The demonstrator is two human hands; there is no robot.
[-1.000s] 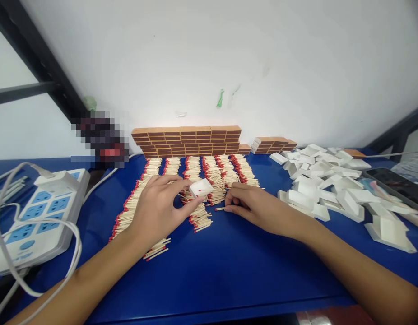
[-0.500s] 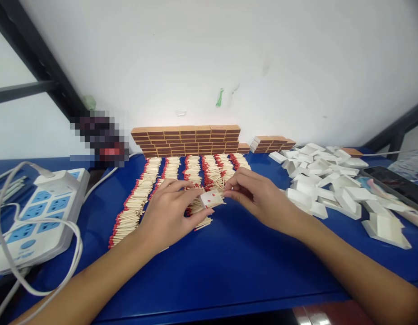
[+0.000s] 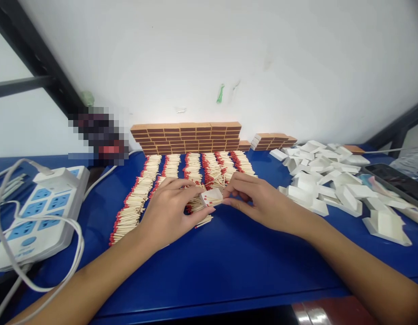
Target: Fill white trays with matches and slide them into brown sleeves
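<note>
My left hand grips a small white matchbox tray between thumb and fingers, its open side up. A few red-headed matches lie in the tray, their pale sticks running toward the right. At the tray's right end, my right hand is closed in a pinch on the stick ends of matches; how many is hidden by the fingers. Long rows of loose matches with red heads lie on the blue table behind and beside my left hand.
Stacked brown matchboxes line the wall, with a smaller stack to their right. White empty trays are heaped at the right, near a dark phone. A power strip with looping white cables takes up the left side.
My right fingers have come in against the tray's right end and slightly lower. The tray is tipped so more of its inside shows. My left hand has stayed nearly still.
</note>
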